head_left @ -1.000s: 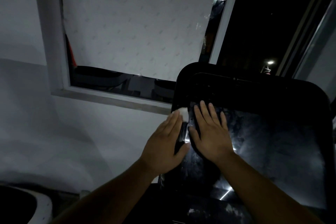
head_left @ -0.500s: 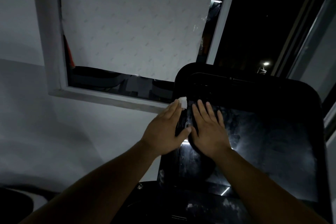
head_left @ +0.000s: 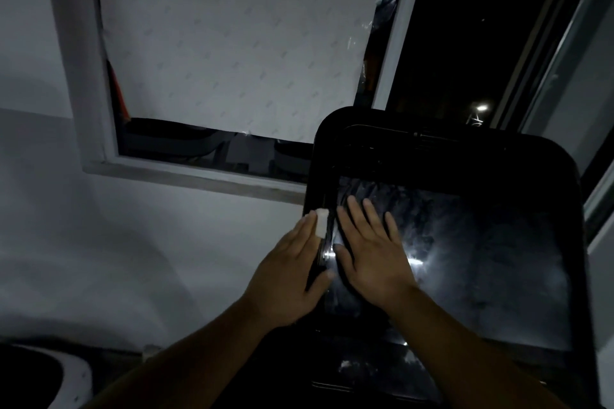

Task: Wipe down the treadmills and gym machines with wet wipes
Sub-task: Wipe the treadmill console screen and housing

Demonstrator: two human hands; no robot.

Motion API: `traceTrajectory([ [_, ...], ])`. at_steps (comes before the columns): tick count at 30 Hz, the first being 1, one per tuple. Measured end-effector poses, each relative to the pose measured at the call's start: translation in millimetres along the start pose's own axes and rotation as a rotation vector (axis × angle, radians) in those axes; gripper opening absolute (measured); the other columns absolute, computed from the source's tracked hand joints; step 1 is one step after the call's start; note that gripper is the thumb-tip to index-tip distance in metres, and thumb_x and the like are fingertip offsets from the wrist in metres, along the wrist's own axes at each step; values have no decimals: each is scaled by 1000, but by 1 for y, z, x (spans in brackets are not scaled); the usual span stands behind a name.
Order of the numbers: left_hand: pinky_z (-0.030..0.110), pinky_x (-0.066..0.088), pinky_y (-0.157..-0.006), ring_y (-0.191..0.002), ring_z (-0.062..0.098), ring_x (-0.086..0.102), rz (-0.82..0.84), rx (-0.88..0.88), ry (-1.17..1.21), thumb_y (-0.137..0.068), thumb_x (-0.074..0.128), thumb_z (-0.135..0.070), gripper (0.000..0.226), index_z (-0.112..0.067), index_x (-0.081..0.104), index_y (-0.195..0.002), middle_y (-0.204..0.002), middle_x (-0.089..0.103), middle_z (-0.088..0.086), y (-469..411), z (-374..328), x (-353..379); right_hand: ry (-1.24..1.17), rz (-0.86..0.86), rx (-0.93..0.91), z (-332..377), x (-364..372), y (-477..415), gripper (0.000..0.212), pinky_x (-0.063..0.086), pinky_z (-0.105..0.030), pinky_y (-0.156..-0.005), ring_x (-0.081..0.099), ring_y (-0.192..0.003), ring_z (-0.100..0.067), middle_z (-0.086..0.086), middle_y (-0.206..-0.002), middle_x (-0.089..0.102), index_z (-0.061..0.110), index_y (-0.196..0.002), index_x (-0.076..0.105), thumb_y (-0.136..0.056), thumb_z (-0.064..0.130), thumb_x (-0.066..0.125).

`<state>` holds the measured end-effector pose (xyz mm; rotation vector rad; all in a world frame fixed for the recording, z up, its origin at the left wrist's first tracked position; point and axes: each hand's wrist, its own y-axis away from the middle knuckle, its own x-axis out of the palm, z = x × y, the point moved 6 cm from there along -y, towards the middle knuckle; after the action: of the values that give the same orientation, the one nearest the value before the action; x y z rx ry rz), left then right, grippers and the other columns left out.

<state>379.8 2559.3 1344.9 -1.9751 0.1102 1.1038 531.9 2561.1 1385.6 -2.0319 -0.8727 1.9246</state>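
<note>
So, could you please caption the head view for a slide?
Left hand presses a white wipe against the black console's left edge; right hand lies flat on its screen.

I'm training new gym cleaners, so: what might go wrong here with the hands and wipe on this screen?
1. The wipe sits only under the fingertips of the left hand at the edge of the screen; it may slip out and drop.
2. The bare right hand lies flat on the screen, likely leaving fresh prints on the streaky glass.
3. In this dim light, missed patches may go unseen.
</note>
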Motion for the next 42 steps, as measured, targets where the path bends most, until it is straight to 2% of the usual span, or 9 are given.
traceTrajectory([
  [5,35,14,-127,-156,9,-7,-24,-75,-3,-100,24,-67,86,-14,-3,-163,-170,-10,0,-12,-4,-5,20,11,-8,0,0,9,65,3,-46,-122,11,-155,-22,0,-168,12,21,-160,25,-101,47,28],
  [9,37,22,-125,-157,11,-3,8,-33,23,-102,35,-60,84,-20,-8,-163,-171,-4,0,35,-9,9,29,21,-3,1,7,22,65,2,-46,-122,8,-155,-21,2,-168,9,21,-160,22,-101,47,31],
  [15,27,28,-120,-155,3,1,-71,-93,55,-97,25,-67,79,-31,-4,-161,-171,1,-8,5,-13,-10,-3,29,4,2,6,24,66,1,-46,-123,7,-156,-22,2,-168,8,21,-160,22,-99,46,28],
  [18,29,35,-109,-150,12,20,-136,-140,38,-98,30,-64,78,-28,3,-162,-167,21,-1,0,-18,-14,-36,29,4,4,4,23,67,-4,-45,-123,1,-156,-19,4,-167,3,23,-161,16,-99,47,22],
  [23,34,48,-99,-147,24,27,-196,-180,-68,-100,28,-64,76,-15,34,-157,-161,31,12,-6,-28,-5,-56,19,12,3,5,24,66,-6,-43,-123,1,-156,-18,4,-168,5,23,-161,16,-98,42,26],
  [27,32,29,-118,-157,22,6,-150,-196,-47,-102,25,-64,76,-17,17,-162,-170,6,9,10,-26,17,-18,37,9,0,10,24,66,-7,-43,-123,-4,-156,-17,5,-169,1,25,-161,12,-100,46,27],
  [33,27,19,-121,-157,15,-4,-136,-132,6,-101,23,-66,78,-40,-28,-154,-170,-5,0,14,-26,10,-19,16,16,2,11,24,67,-7,-43,-123,-5,-156,-17,4,-169,2,25,-161,11,-99,46,28],
  [40,30,22,-118,-156,23,7,-142,-246,-96,-102,16,-67,79,-16,19,-163,-170,4,9,10,-30,19,-8,4,3,0,13,25,67,-4,-44,-123,1,-156,-19,2,-169,6,24,-161,15,-100,43,34],
  [42,32,25,-120,-157,25,11,-124,-208,-118,-105,19,-63,76,-14,19,-163,-170,9,12,27,-30,26,-11,8,8,1,12,24,65,-6,-43,-123,-2,-156,-17,3,-168,4,24,-161,16,-101,46,28],
])
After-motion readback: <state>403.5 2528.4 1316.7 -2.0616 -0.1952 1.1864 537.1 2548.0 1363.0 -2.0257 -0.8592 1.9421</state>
